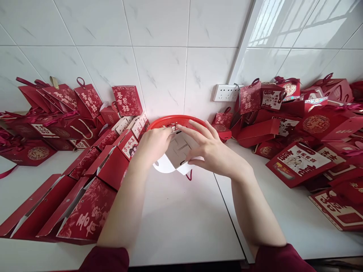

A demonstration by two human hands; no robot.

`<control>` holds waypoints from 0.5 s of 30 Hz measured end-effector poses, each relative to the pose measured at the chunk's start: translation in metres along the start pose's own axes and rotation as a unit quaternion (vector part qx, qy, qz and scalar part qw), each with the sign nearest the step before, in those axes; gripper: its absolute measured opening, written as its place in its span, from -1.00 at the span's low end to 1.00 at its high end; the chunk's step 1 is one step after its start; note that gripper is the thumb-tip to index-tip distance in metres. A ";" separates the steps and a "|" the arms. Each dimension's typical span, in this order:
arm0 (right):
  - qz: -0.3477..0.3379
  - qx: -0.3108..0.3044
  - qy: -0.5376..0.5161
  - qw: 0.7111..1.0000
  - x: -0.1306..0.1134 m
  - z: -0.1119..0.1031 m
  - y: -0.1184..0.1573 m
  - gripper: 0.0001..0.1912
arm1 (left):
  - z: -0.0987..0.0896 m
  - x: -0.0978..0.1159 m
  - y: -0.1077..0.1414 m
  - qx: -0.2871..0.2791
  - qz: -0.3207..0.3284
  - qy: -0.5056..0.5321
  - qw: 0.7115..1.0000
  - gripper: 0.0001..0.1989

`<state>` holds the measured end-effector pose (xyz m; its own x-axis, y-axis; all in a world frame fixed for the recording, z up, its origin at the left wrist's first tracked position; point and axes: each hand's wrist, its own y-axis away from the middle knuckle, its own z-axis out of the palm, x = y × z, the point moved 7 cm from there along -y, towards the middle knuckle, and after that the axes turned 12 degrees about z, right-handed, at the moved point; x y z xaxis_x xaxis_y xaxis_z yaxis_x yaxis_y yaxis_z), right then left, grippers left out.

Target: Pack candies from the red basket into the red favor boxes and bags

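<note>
An unfolded-topped gift box (178,148) stands in front of me, its pale inside facing up and white flaps spread toward me. A dark red cord loop (189,175) pokes out at its near side. My left hand (155,145) is closed at the box's left edge, its fingertips partly hidden. Over the right side of the box, my right hand (212,153) has its fingers spread, with the thumb side touching the flap. Just behind the box sits a red plastic basket (159,122). Small red-and-white pieces (172,126) show near my left fingertips, too small to name.
Rows of red gift boxes (93,207) stand at the left, with handled boxes (87,99) behind them. More red boxes (302,160) are piled on the right. A white power strip (226,93) lies against the tiled wall (161,75). A dark seam crosses the white table (181,226).
</note>
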<state>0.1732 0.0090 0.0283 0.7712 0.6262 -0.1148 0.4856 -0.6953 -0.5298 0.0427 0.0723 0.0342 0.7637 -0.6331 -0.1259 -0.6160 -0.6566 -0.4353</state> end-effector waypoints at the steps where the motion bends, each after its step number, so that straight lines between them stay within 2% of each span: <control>1: -0.002 0.000 -0.003 1.000 0.000 -0.001 0.000 -0.88 | 0.000 0.000 0.000 -0.001 0.002 0.016 1.000 -0.72; 5: -0.014 0.004 -0.032 0.999 0.000 -0.011 0.003 -0.85 | 0.001 -0.008 0.006 -0.031 -0.021 0.096 0.995 -0.69; 8: -0.057 -0.040 -0.096 0.993 -0.002 -0.015 0.008 -0.87 | 0.007 -0.010 0.018 -0.113 -0.049 0.167 0.978 -0.69; 10: -0.058 -0.088 -0.129 0.986 0.000 -0.011 0.011 -0.86 | 0.012 -0.007 0.026 -0.175 -0.058 0.214 0.959 -0.77; 12: -0.008 -0.124 -0.123 0.985 0.008 -0.002 0.012 -0.80 | 0.018 -0.006 0.031 -0.216 -0.073 0.239 0.944 -0.82; 15: 0.101 -0.141 -0.061 0.983 0.029 0.014 0.012 -0.76 | 0.032 -0.012 0.032 -0.242 -0.121 0.232 0.934 -0.72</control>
<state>0.1956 0.0240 0.0072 0.8170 0.4913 -0.3020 0.4361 -0.8690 -0.2337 0.0203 0.0717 -0.0065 0.7946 -0.4790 0.3730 -0.5377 -0.8405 0.0663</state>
